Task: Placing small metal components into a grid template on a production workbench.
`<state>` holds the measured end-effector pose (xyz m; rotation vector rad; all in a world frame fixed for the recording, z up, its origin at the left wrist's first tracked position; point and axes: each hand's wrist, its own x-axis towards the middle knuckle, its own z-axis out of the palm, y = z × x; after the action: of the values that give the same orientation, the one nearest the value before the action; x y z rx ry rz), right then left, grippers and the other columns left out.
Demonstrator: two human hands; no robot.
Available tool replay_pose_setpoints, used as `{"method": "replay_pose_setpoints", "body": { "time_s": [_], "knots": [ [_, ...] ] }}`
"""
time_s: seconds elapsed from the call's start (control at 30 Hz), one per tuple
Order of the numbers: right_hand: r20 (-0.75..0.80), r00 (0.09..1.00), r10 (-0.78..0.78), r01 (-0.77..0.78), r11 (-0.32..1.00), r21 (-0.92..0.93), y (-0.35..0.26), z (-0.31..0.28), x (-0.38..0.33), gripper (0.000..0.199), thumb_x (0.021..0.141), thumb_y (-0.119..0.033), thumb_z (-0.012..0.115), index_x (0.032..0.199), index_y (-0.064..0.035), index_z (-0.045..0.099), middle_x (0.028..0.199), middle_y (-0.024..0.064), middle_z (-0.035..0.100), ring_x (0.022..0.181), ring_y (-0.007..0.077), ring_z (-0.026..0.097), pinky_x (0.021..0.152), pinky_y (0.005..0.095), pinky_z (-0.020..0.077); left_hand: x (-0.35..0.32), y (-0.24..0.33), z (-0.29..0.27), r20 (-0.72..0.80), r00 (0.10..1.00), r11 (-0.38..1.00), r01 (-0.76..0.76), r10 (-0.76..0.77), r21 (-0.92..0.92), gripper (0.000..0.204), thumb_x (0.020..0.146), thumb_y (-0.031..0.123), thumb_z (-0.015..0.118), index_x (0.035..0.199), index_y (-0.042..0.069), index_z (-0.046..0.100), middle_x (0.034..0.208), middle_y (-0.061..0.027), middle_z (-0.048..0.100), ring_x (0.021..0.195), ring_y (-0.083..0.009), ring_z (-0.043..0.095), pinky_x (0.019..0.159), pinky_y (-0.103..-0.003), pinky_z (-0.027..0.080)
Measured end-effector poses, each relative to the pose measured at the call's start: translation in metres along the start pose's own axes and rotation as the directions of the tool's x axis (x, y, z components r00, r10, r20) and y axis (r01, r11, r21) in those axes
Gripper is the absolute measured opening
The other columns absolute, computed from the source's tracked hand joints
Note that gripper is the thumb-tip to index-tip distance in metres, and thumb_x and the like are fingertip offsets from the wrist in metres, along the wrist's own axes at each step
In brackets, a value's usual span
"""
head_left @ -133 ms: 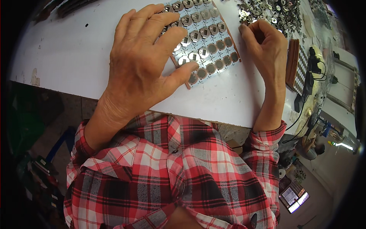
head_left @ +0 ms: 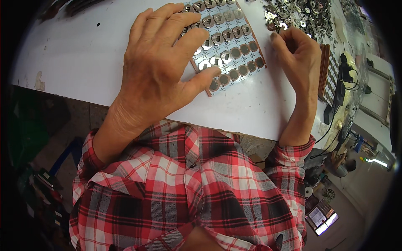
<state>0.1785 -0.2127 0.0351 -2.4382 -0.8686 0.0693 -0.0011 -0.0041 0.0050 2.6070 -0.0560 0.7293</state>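
A light-blue circuit board panel (head_left: 234, 63) with brown edges lies tilted on the white table. Rows of round dark pads (head_left: 224, 79) cover its nearer right part. Silvery metal clips (head_left: 226, 57) sit on many other positions. My left hand (head_left: 157, 62) rests over the panel's left side, fingers spread and thumb near the front rows, hiding part of it. My right hand (head_left: 298, 54) is right of the panel, thumb and forefinger pinched together beside a heap of loose metal clips (head_left: 307, 16). Whatever sits between those fingertips is too small or hidden to make out.
A stack of similar brown-edged panels (head_left: 328, 75) stands to the right of my right hand. Black plugs and cables (head_left: 346, 67) lie beyond it. The table's front edge runs just before my body. A small dark bit (head_left: 98, 24) lies on the left. Another person (head_left: 341, 165) is in the background.
My right hand has shifted slightly to the right and nearer to me, its fingers still pinched. My left hand keeps its place over the panel. The whole view has moved a little.
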Motion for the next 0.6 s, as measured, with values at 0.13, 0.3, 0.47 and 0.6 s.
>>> {"method": "replay_pose_setpoints", "body": {
  "time_s": [0.13, 0.3, 0.47, 0.6],
  "knots": [
    [0.105, 0.992, 0.075, -0.109, 0.917, 0.382, -0.009, 0.0, -0.006, 0.01, 0.097, -0.007, 0.068, 0.099, 0.0024, 0.071, 0.076, 0.0017, 0.068, 0.063, 0.0057, 0.06, 0.05, 0.0216, 0.0441, 0.004, 0.0, 0.001, -0.014, 1.0, 1.0, -0.018, 0.018, 0.013, 0.052, 0.065, 0.02, 0.09, 0.111, 0.008, 0.071, 0.128, -0.0123, 0.066, 0.13, -0.0365, 0.056, 0.108, -0.052, 0.042],
    [0.381, 0.924, -0.039, -0.265, 0.655, 0.708, -0.019, 0.006, -0.011, 0.016, 0.098, -0.002, 0.068, 0.112, 0.0046, 0.071, 0.095, 0.008, 0.073, 0.077, 0.0115, 0.069, 0.065, 0.0257, 0.0619, 0.003, 0.0, -0.001, -0.027, 0.999, 0.999, -0.042, 0.043, 0.023, 0.052, 0.065, 0.02, 0.09, 0.111, 0.007, 0.071, 0.128, -0.0124, 0.066, 0.13, -0.0364, 0.056, 0.107, -0.051, 0.043],
    [0.41, 0.91, -0.057, -0.269, 0.673, 0.689, -0.024, 0.01, -0.015, 0.016, 0.097, -0.002, 0.068, 0.111, 0.0044, 0.071, 0.098, 0.0085, 0.073, 0.078, 0.0118, 0.069, 0.066, 0.0256, 0.0624, 0.006, 0.003, -0.001, -0.038, 0.997, 0.998, -0.062, 0.063, 0.033, 0.052, 0.064, 0.019, 0.09, 0.111, 0.007, 0.071, 0.127, -0.0125, 0.066, 0.129, -0.0363, 0.056, 0.106, -0.051, 0.044],
    [0.359, 0.932, -0.047, -0.222, 0.71, 0.668, -0.031, 0.015, -0.017, 0.014, 0.099, -0.002, 0.066, 0.11, 0.0048, 0.071, 0.091, 0.0063, 0.071, 0.074, 0.0089, 0.067, 0.061, 0.0224, 0.0585, 0.007, 0.004, -0.004, -0.048, 0.995, 0.996, -0.081, 0.083, 0.042, 0.052, 0.064, 0.018, 0.09, 0.111, 0.007, 0.07, 0.127, -0.0125, 0.066, 0.128, -0.0362, 0.057, 0.105, -0.05, 0.044]
  ]
}}
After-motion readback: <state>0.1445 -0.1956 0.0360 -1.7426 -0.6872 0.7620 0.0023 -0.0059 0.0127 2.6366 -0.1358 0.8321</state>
